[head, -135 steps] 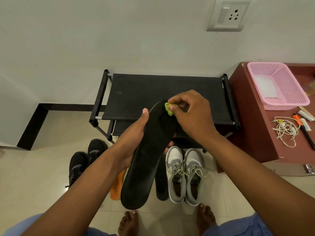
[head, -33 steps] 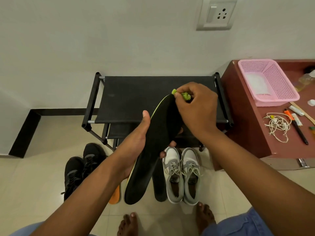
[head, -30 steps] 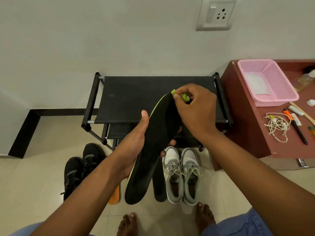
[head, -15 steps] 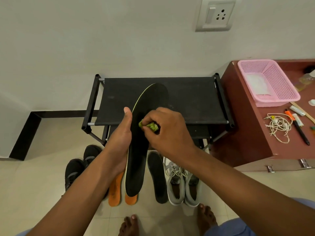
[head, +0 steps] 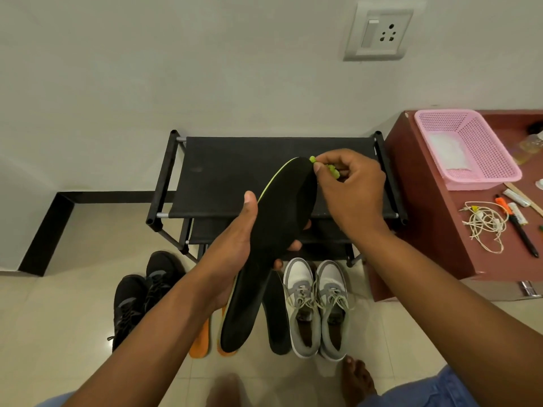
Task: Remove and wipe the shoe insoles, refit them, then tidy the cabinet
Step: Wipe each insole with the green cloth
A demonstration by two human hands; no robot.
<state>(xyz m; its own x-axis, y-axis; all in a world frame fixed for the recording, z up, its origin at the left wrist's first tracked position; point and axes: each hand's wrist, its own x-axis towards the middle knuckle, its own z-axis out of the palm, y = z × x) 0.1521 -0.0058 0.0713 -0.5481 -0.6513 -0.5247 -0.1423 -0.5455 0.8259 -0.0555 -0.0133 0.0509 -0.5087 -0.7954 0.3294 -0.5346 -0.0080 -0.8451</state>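
Wiping black insole [head: 273, 230] with green cloth [head: 326, 168]

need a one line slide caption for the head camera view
Left hand holds a black foam insole while right hand pinches a small green cloth at its toe end.

Left hand [head: 235, 242] cupped in grip, right hand [head: 351, 195] pinching

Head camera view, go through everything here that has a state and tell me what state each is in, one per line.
Black insole: held up, gripped by left hand.
Green cloth: bunched, pinched by right hand at the insole's toe end.
Second black insole: lying on floor.
Orange insoles: on floor.
Grey shoes: laced, on floor.
Black shoes: on floor.
Shoe rack: top shelf bare.
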